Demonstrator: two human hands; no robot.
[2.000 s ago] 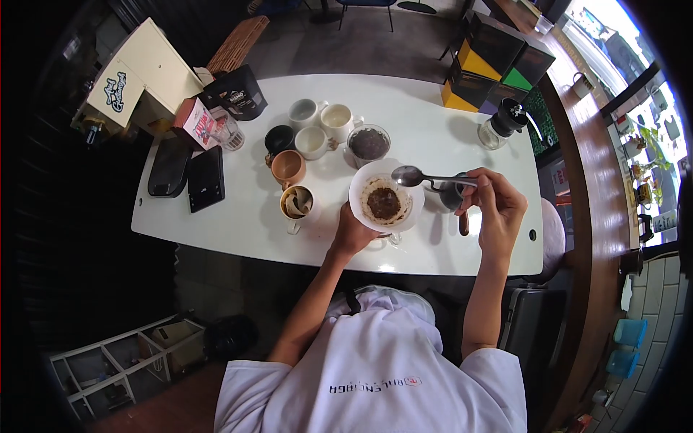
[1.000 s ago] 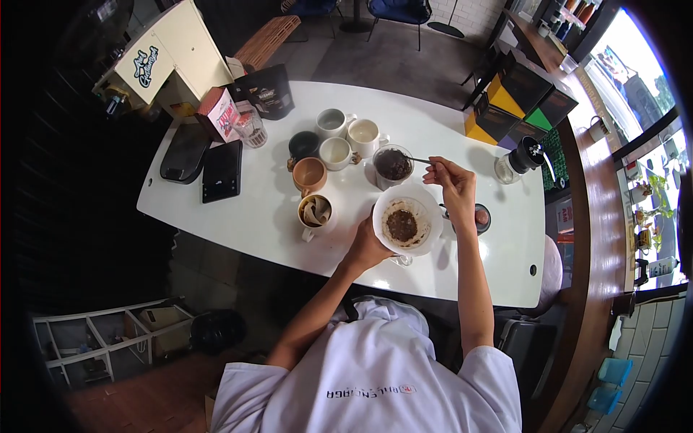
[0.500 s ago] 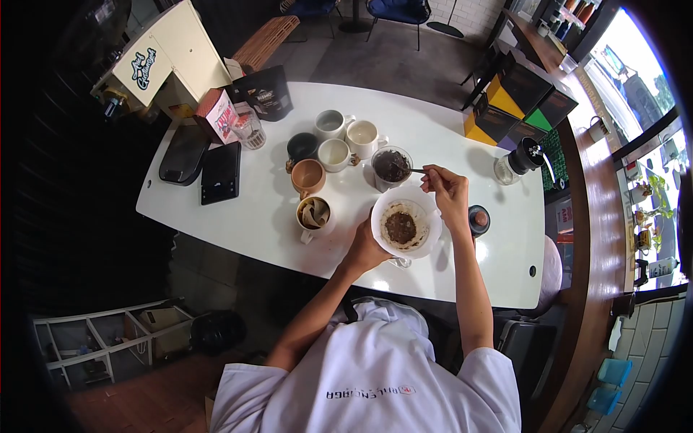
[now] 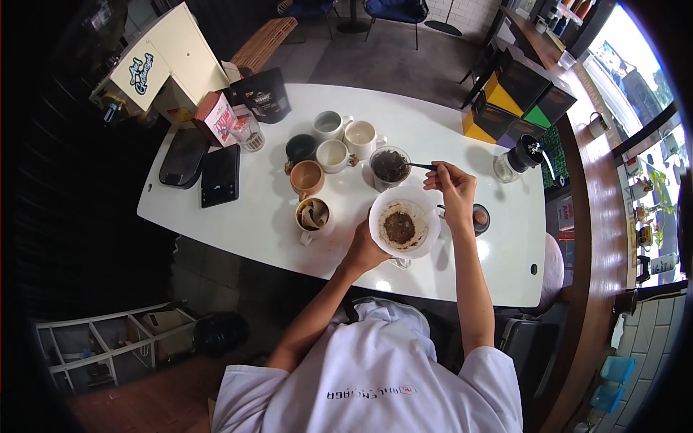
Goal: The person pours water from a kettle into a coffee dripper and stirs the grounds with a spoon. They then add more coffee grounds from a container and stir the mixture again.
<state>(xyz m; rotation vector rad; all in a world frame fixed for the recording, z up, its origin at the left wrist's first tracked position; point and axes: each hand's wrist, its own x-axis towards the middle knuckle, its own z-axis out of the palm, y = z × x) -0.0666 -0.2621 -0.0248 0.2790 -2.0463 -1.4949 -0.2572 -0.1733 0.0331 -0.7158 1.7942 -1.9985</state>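
My left hand (image 4: 367, 249) is wrapped round the side of a coffee dripper lined with a white paper filter (image 4: 427, 234). Wet brown coffee grounds (image 4: 399, 227) lie at the bottom of the filter, with smears up its wall. Pinched in the fingers of my right hand (image 4: 458, 191) is a thin dark spoon (image 4: 424, 167). The spoon's far end reaches into a clear cup of dark coffee grounds (image 4: 390, 165), just beyond the dripper. A white mug (image 4: 312, 232) left of my left hand contains folded brownish paper.
Several mugs, including an orange one (image 4: 307, 177), cluster left of the grounds cup. A hand grinder (image 4: 518, 159) stands at the right, and a dark round container (image 4: 481, 219) sits beside my right wrist. Farther left are a black scale (image 4: 221, 175), a glass (image 4: 250, 137) and a coffee bag (image 4: 261, 97).
My right hand has shifted slightly right, and the spoon handle lies more level, its end still in the grounds cup. My left hand and the dripper stay nearly in place.
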